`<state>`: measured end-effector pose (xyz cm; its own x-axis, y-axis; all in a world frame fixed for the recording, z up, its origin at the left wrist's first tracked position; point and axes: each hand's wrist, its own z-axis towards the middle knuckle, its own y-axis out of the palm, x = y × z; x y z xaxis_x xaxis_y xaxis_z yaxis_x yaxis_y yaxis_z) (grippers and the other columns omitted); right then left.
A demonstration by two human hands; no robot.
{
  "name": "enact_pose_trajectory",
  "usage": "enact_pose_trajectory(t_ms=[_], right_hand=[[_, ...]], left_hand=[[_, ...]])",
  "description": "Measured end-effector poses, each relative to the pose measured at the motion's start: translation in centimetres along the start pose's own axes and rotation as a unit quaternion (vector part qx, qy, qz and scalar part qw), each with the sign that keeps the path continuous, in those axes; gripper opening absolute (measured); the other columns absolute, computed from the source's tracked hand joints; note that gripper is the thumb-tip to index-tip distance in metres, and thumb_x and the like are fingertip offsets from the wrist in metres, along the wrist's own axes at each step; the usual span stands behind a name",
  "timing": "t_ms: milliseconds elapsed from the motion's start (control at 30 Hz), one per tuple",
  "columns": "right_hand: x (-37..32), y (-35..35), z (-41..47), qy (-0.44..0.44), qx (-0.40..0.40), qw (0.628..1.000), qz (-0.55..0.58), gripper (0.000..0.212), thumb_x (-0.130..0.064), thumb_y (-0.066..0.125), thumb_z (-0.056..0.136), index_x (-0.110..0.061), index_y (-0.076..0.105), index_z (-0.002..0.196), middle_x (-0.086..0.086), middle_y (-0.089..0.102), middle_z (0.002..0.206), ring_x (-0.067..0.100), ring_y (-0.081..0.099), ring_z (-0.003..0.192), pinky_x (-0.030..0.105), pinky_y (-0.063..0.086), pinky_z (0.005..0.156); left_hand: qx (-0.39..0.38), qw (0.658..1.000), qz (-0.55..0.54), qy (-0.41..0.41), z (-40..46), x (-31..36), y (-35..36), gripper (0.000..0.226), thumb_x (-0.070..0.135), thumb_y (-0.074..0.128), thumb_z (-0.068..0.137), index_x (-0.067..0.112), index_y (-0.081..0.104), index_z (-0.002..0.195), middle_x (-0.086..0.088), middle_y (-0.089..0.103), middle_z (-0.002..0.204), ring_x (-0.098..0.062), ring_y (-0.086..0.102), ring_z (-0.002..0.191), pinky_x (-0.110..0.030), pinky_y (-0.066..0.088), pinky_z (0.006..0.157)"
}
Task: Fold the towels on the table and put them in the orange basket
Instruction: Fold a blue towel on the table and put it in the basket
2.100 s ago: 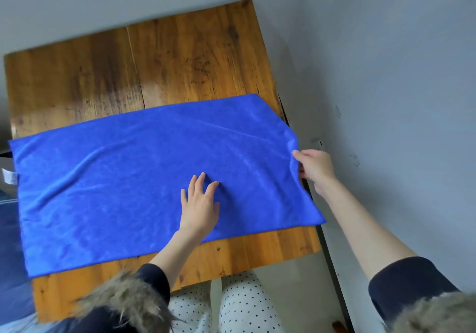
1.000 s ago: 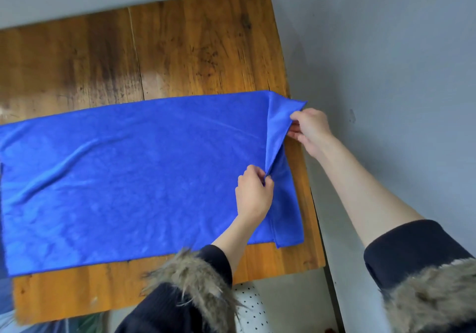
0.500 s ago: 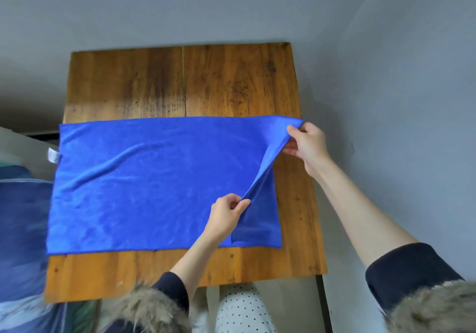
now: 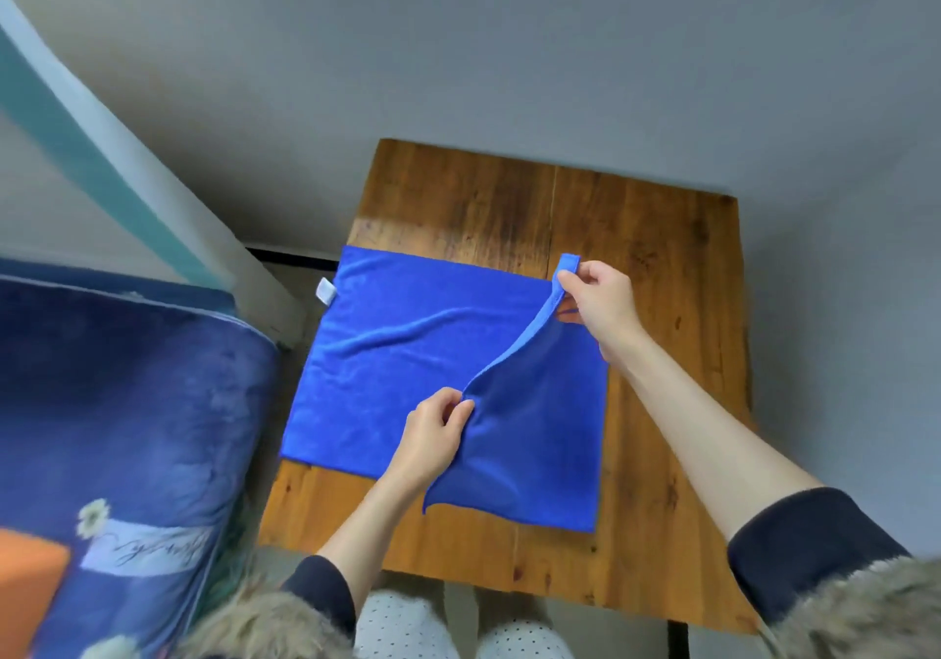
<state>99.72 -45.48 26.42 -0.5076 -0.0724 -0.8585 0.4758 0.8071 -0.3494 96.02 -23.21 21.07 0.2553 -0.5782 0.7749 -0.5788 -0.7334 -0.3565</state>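
Note:
A bright blue towel [image 4: 387, 352] lies spread on the wooden table [image 4: 652, 251], its left end hanging over the table's left edge. The towel's right end is lifted and drawn over the rest. My right hand [image 4: 601, 302] pinches the far corner of that raised edge, held above the table. My left hand [image 4: 433, 437] pinches the same edge at its near side, just above the towel. An orange shape [image 4: 25, 587] shows at the lower left edge of the view; whether it is the basket I cannot tell.
A bed with a dark blue flowered blanket [image 4: 127, 429] stands to the left of the table. A pale post with a teal stripe [image 4: 153, 189] slants behind it. Grey walls close in at the back and right.
Both hands have carried the towel's right edge further to the left over the towel. The view has swung left, bringing the bed and the orange shape into sight.

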Motion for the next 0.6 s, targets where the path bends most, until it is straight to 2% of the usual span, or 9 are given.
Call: enact_pose_trajectory(t_ms=[100,233,367,433,500,600], right_hand=[[-2.2,5.5,0.1,-0.008,-0.021,1.0,0.0,0.013,-0.015,0.054,0.092,-0.014,0.06,0.08,0.003,0.064,0.08,0.016,0.064,0.066,0.024,0.054,0.059],[-4.3,12.5,0.6,-0.011,-0.051,0.999,-0.013,0.012,-0.012,0.054,0.09,-0.006,0.06,0.082,0.008,0.061,0.078,0.019,0.06,0.06,0.027,0.055,0.061],[-5.8,17.7,1.5,-0.019,-0.061,0.998,-0.028,0.011,-0.01,0.054,0.09,-0.003,0.06,0.084,0.008,0.06,0.077,0.015,0.057,0.057,0.021,0.053,0.056],[-6.1,19.5,2.1,-0.012,-0.084,0.996,-0.028,0.012,-0.011,0.052,0.09,-0.003,0.061,0.092,0.008,0.06,0.079,0.013,0.057,0.057,0.02,0.052,0.056],[-5.8,20.8,2.8,0.015,-0.13,0.991,-0.023,0.022,-0.016,0.052,0.092,-0.005,0.058,0.11,0.008,0.062,0.089,0.013,0.059,0.067,0.024,0.053,0.064],[-4.2,21.3,4.0,0.038,-0.171,0.978,-0.114,0.042,-0.032,0.051,0.093,-0.013,0.048,0.13,0.006,0.058,0.117,0.019,0.058,0.101,0.034,0.05,0.088]], left_hand=[[0.024,1.0,-0.002,-0.006,0.4,-1.9,-5.4,0.021,0.027,0.05,0.094,0.025,0.057,0.075,0.009,0.062,0.074,-0.004,0.053,0.068,-0.013,0.04,0.058],[0.056,0.998,0.013,-0.027,1.7,-3.8,-11.3,0.022,0.026,0.052,0.093,0.029,0.055,0.072,0.001,0.064,0.077,-0.007,0.053,0.07,-0.011,0.038,0.061],[0.091,0.994,0.012,-0.057,3.5,-5.8,-15.0,0.019,0.024,0.053,0.092,0.014,0.063,0.08,-0.01,0.062,0.075,-0.016,0.049,0.069,-0.014,0.035,0.059],[0.11,0.991,0.008,-0.075,4.5,-6.7,-16.1,0.018,0.024,0.052,0.093,0.012,0.064,0.086,-0.008,0.062,0.076,-0.017,0.051,0.073,-0.017,0.037,0.062],[0.138,0.985,0.029,-0.1,5.4,-7.6,-16.8,0.017,0.023,0.047,0.094,0.017,0.062,0.101,-0.003,0.063,0.085,-0.02,0.056,0.086,-0.024,0.041,0.07],[0.169,0.974,0.078,-0.13,6.5,-8.4,-17.0,0.032,0.019,0.043,0.095,0.013,0.049,0.126,-0.009,0.056,0.111,-0.024,0.05,0.109,-0.034,0.04,0.088]])
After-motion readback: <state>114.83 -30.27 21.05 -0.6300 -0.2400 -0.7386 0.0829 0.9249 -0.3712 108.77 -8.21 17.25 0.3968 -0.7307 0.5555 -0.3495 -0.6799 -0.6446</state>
